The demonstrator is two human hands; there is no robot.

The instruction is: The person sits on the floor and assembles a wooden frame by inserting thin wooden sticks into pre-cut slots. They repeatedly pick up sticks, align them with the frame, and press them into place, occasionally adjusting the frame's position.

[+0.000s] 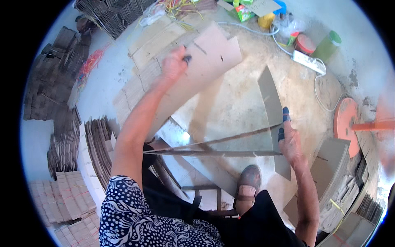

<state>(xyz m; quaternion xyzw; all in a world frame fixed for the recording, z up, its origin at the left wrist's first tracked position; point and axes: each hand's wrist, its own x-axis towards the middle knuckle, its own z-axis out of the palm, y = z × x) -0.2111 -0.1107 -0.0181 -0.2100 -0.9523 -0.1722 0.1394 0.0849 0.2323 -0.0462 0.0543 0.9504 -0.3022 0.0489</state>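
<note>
My left hand is raised at the upper middle and grips the edge of a large flat cardboard sheet with slots cut in it. My right hand, with blue covers on two fingertips, holds another cardboard piece that stands on edge at the right. Thin cardboard sheets seen edge-on stretch between my two arms. My foot in a brown sandal rests on the floor below them.
Stacks of flat cardboard line the left side, with bundled stacks at the lower left. A white power strip, a green bottle and packets lie at the top right. An orange round stand is at the right.
</note>
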